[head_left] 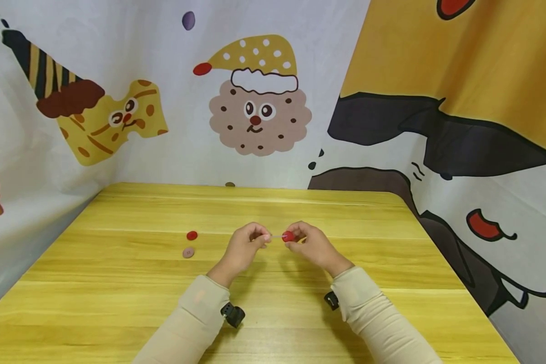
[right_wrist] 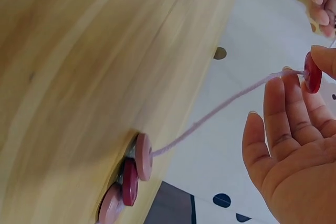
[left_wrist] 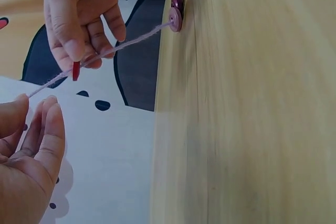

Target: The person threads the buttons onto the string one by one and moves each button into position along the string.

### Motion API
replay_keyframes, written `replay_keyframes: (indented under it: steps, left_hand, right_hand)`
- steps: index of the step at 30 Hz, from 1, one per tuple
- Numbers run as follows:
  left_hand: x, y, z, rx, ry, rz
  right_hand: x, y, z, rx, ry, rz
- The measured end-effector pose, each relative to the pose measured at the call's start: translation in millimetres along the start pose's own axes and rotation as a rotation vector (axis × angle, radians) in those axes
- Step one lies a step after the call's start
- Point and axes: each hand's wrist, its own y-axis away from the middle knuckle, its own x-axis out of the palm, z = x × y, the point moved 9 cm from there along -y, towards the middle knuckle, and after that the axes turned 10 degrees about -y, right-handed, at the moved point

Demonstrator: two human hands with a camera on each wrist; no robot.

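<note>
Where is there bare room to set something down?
Bare table lies between its left edge and the two loose buttons, and between its right edge and the right sleeve. Crowded around the left hand and right hand: thread, held red button, strung buttons.

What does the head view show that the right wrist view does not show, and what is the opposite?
Only the head view: a loose red button and a loose pink button on the table, and both beige sleeves.
Only the right wrist view: a row of three, upper pink button, dark red button, lower pink button.
Both: the right hand holding another red button, the cord, the table, and the left hand, partly cut off in the wrist view.
</note>
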Motion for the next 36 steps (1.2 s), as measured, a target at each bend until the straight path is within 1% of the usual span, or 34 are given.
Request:
replay_keyframes:
  steps: [12,21,26,31,36]
  left_hand:
    - [-2.2,0.3,0.8,0.001,-0.019,-0.014]
    - [-3.3,-0.1,3.2,-0.004,-0.016,-0.011]
    - [-3.3,-0.2,4.0,-0.018,-0.026,-0.01]
    - [-3.0,-0.5,4.3,-0.016,-0.015,-0.004]
    - [-3.1,-0.3,3.7,-0.01,-0.011,-0.001]
  right_hand:
    - [-8,-1.2,-14,0.048,0.012,0.004]
    - [-16,-1.6,-26,0.083,0.049,-0.008]
    - [-19,-1.3,-30,0.101,0.06,0.0]
    - [-23,-0.5,-36,0.111,0.093,0.0]
    - [-25,0.5,-43,0.152,0.06,0.014]
